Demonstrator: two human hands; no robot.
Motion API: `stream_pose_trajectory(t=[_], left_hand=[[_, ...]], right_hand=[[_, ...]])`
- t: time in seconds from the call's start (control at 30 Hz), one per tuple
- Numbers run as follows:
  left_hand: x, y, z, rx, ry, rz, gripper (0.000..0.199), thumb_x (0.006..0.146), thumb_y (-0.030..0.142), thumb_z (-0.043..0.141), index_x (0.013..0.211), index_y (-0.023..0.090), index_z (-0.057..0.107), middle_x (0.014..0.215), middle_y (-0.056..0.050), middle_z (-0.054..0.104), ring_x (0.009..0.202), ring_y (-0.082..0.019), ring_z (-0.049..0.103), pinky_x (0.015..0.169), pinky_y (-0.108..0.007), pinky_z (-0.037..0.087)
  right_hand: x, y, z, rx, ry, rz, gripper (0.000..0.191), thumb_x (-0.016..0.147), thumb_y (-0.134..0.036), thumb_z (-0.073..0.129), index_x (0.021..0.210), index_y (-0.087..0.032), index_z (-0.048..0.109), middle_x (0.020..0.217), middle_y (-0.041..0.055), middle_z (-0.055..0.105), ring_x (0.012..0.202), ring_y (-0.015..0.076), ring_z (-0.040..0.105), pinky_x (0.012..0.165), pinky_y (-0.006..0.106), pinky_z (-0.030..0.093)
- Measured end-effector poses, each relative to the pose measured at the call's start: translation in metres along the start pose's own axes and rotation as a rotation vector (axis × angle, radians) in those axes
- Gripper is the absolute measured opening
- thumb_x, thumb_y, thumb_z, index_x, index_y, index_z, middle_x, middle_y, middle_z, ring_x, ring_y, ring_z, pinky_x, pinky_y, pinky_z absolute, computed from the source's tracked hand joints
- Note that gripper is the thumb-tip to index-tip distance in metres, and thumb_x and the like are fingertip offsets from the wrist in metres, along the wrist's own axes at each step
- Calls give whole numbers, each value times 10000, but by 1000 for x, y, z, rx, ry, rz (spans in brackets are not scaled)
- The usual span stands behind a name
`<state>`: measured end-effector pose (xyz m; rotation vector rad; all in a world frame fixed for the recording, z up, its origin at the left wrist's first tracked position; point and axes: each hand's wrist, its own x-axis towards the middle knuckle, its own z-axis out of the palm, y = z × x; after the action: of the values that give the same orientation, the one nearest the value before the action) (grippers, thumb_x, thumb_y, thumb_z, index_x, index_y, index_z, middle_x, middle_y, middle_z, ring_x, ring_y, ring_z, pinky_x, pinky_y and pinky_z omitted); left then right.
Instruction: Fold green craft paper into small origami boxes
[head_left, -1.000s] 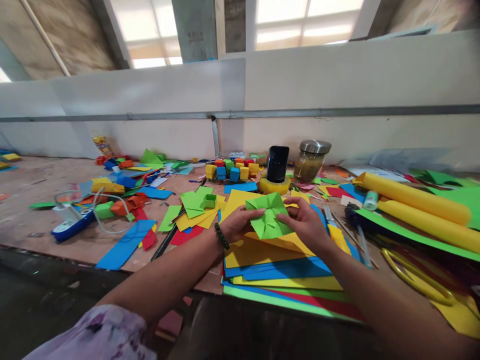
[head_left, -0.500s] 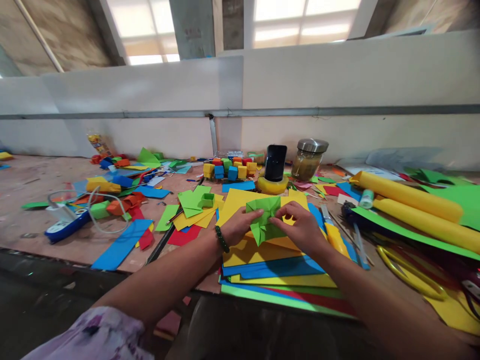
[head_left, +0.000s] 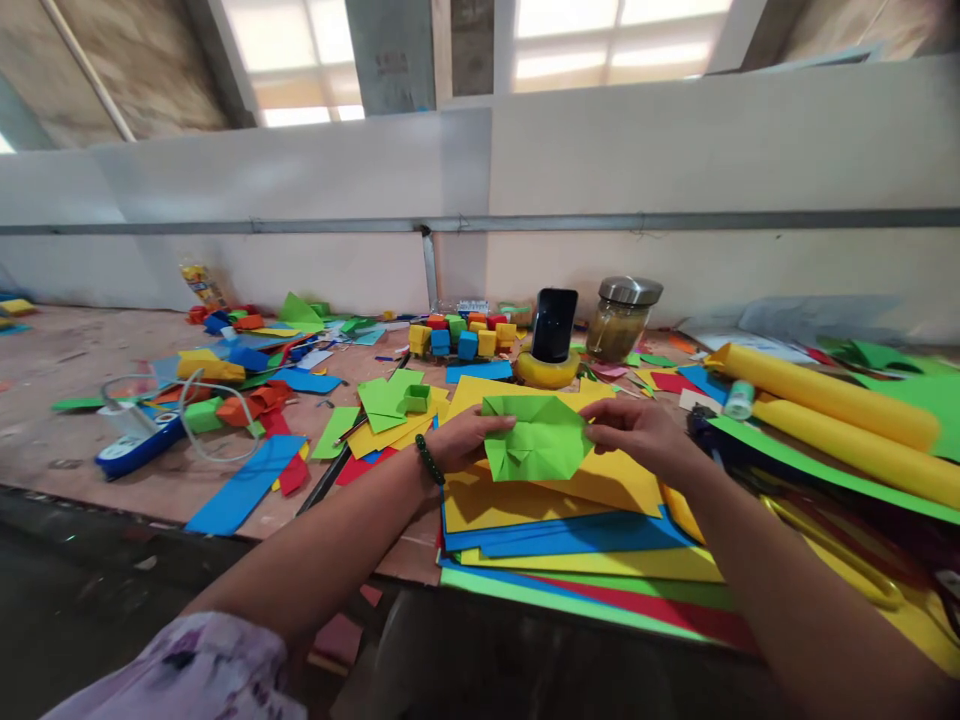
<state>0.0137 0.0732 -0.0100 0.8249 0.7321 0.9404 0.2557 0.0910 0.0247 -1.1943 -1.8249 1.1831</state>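
A creased light-green sheet of paper is held up between my two hands, spread fairly flat with fold lines across it. My left hand pinches its left edge, thumb on top and fingers behind. At the right edge, the fingertips of my right hand are closed on the paper. Just below lies a stack of coloured paper, with yellow sheets on top and blue, green and red edges showing toward me. A small open green paper box sits on loose sheets left of my hands.
Behind the stack, a phone leans in a yellow roll beside a lidded glass jar. Several folded paper cubes sit left of it. A power strip with a white cable lies left; yellow paper rolls lie right.
The green paper has been opened out wider and flatter. My right hand has moved right, from the paper's middle to its right edge; my left hand still grips the left side.
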Motion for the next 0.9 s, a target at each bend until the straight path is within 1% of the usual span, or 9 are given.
stream_pose_trajectory(t=[0.07, 0.2, 0.37, 0.43, 0.5, 0.57, 0.63, 0.77, 0.9], left_hand=[[-1, -1, 0, 8, -29, -7, 307, 695, 142, 741, 991, 83, 689, 1004, -137, 721, 807, -193, 694, 764, -306, 553], [-3, -3, 4, 41, -83, -38, 346, 689, 171, 750, 1017, 82, 687, 1003, -134, 720, 790, -182, 689, 776, -302, 545], [-5, -3, 8, 48, -130, -45, 334, 701, 183, 740, 1015, 84, 684, 1014, -137, 715, 826, -187, 686, 794, -297, 536], [-4, -5, 7, 50, -118, -41, 343, 695, 200, 749, 1014, 92, 683, 1015, -137, 713, 837, -191, 683, 797, -304, 533], [-2, -8, 5, 81, -91, -40, 373, 672, 242, 775, 1005, 98, 685, 1003, -132, 712, 842, -196, 679, 797, -313, 527], [-1, -10, 4, 147, -73, -38, 410, 639, 297, 804, 983, 105, 691, 975, -118, 712, 825, -195, 674, 788, -317, 518], [-1, -12, 6, 244, -85, -34, 400, 630, 331, 812, 943, 109, 701, 930, -96, 713, 790, -183, 664, 770, -305, 506], [-5, -12, 12, 439, -158, -40, 224, 687, 296, 753, 800, 109, 700, 758, -42, 689, 659, -130, 608, 684, -251, 468], [-7, -12, 15, 484, -188, -24, 144, 688, 211, 664, 794, 121, 697, 743, -28, 674, 677, -133, 593, 685, -245, 464]], right_hand=[[-1, -1, 2, -40, -64, 18, 298, 621, -426, 744, 750, -175, 648, 622, -2, 623, 567, 129, 574, 556, 265, 457], [-3, 0, 5, -35, -222, 61, 351, 615, -483, 759, 747, -178, 643, 648, 0, 615, 602, 134, 572, 566, 262, 460], [1, 11, -11, -75, -322, 117, 363, 683, -522, 700, 771, -171, 667, 636, -7, 606, 570, 125, 579, 566, 263, 470], [3, 13, -14, -156, -248, 87, 328, 683, -495, 694, 776, -182, 686, 654, 6, 641, 600, 143, 599, 588, 276, 477], [3, 10, -11, -222, -76, -21, 277, 700, -449, 674, 813, -198, 702, 744, 29, 694, 693, 178, 631, 653, 305, 496], [1, 4, -1, -247, 84, -153, 263, 749, -418, 629, 893, -212, 707, 892, 52, 725, 825, 215, 649, 746, 341, 503], [-2, -2, 11, -262, 139, -230, 284, 801, -416, 587, 965, -215, 703, 993, 66, 724, 912, 235, 646, 801, 358, 494], [-3, 0, 26, -316, -24, -215, 262, 805, -400, 584, 886, -192, 721, 851, 48, 729, 768, 197, 638, 673, 298, 480], [2, 12, 24, -198, -192, -112, 310, 775, -453, 602, 769, -158, 696, 652, 10, 646, 591, 130, 536, 543, 253, 395]])
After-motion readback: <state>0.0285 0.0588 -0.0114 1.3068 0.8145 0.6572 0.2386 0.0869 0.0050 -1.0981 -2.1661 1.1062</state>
